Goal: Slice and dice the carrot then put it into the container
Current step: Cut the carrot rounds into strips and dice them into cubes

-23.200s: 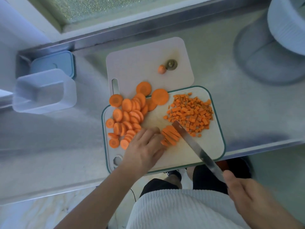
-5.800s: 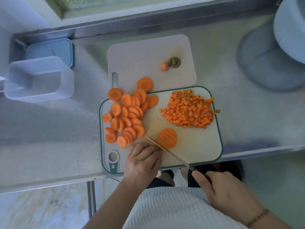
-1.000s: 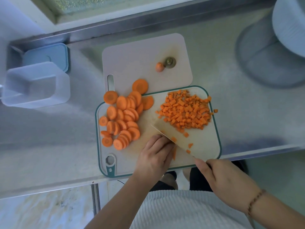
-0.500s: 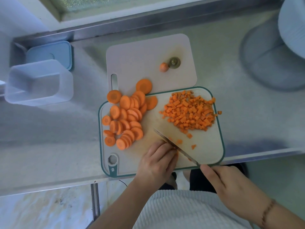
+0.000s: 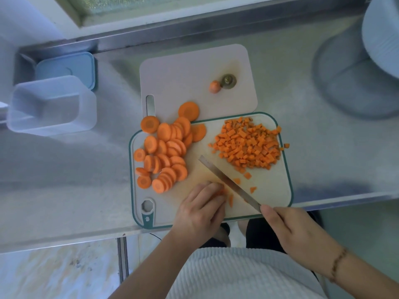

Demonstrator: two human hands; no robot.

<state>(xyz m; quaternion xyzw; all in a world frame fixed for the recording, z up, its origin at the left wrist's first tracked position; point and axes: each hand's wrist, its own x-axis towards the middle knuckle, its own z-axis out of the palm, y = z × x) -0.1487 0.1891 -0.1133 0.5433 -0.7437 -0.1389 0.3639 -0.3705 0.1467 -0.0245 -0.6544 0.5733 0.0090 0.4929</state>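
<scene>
A green-rimmed cutting board [image 5: 274, 190] lies at the counter's front edge. Round carrot slices [image 5: 164, 152] are heaped on its left half, and a pile of diced carrot [image 5: 248, 145] covers its upper right. My left hand [image 5: 200, 212] presses down on a few carrot strips [image 5: 230, 199] near the board's front, mostly hiding them. My right hand [image 5: 295, 229] grips the knife [image 5: 228, 183], whose blade slants across the board just right of my left fingertips. The clear plastic container [image 5: 51, 105] stands empty at the far left.
A second, pale cutting board [image 5: 194, 72] lies behind the first, with the carrot's two end pieces [image 5: 222, 83] on it. A blue lid [image 5: 67, 67] sits behind the container. A large white appliance [image 5: 367, 59] fills the back right corner. The steel counter ends just below the board.
The knife has kept chopping the strips under my left hand, with a few new cubes lying loose to the blade's right. Since 5.8 s ago the cut slice stack became strips and cubes.
</scene>
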